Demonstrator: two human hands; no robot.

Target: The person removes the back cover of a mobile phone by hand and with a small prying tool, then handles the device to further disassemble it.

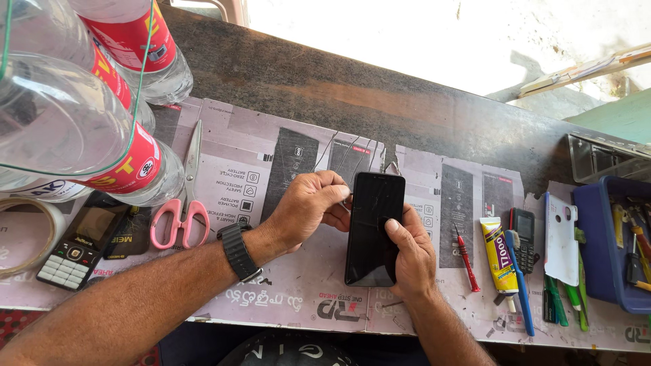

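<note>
A black smartphone (371,227) with a dark, scratched screen lies upright on the paper-covered bench. My right hand (410,254) grips its right edge, thumb pressed on the glass. My left hand (308,207), with a black watch on its wrist, pinches something small and thin at the phone's upper left edge; what it is I cannot tell.
Pink-handled scissors (183,203), a keypad phone (78,247), a tape roll (24,234) and clear plastic bottles (81,122) are at the left. A red screwdriver (466,261), yellow glue tube (498,257), small black phone (523,234), white phone cover (561,237) and blue tool tray (600,244) are at the right.
</note>
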